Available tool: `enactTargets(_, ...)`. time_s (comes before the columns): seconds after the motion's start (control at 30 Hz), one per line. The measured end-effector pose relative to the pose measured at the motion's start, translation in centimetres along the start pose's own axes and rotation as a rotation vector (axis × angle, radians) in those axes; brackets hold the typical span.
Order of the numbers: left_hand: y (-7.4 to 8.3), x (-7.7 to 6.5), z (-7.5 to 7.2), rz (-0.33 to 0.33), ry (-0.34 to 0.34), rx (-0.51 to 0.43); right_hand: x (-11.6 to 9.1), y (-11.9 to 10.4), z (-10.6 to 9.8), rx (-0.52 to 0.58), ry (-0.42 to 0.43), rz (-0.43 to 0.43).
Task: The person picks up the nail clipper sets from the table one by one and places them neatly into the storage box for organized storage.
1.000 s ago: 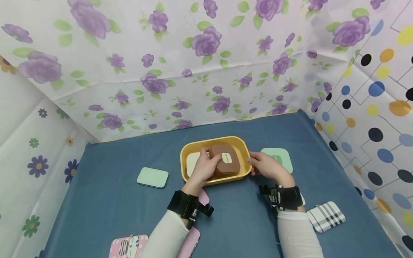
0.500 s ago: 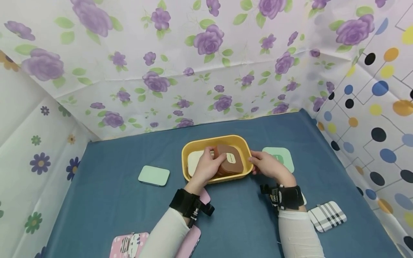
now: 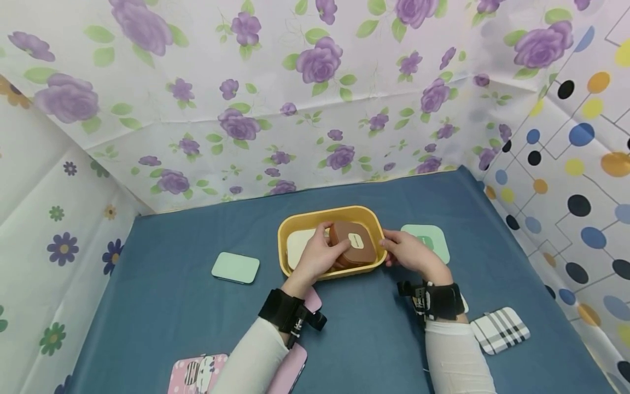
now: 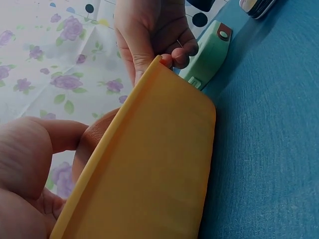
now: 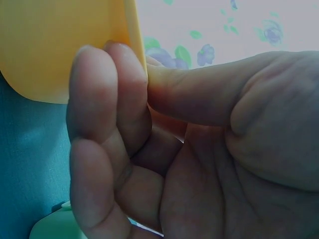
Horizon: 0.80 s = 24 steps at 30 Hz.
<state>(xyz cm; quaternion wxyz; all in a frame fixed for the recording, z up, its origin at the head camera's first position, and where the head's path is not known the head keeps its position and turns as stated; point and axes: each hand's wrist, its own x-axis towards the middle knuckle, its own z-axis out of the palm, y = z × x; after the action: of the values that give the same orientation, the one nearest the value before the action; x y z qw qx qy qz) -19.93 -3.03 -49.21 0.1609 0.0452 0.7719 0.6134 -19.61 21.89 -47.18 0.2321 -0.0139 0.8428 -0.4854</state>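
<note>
A yellow bin stands on the blue cloth in the head view. Inside its right half is a brown rounded-square case with a cream label. My left hand reaches over the bin's near side and grips this case by its left edge, thumb on top. To the left of it in the bin lies a cream case, partly covered by that hand. My right hand pinches the bin's right rim; in the right wrist view, thumb and fingers sit on either side of the yellow wall.
Around the bin lie a mint case at right, a pale green flat case at left, a plaid case, a pink patterned case and a pink item partly under the left sleeve. Patterned sheets wall the back and sides.
My left hand has shifted the brown case a little to the right within the bin, and the case lies closer to the right wall. The right hand keeps its hold on the rim.
</note>
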Motion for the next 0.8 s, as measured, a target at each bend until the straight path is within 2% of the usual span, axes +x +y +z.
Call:
enactTargets(0.37,-0.22,0.19,0.05,0.020,-0.031,0.047,-0.10,-0.05,0.06,0.006,-0.002,0.014)
enactTargets(0.57,-0.28,0.30,0.05,0.027,-0.025,0.111,0.01,0.09,0.02,0.000,0.004,0.011)
enactTargets(0.8,-0.44,0.42,0.05,0.052,-0.050,0.170,0.01,0.04,0.07,-0.005,0.005,0.012)
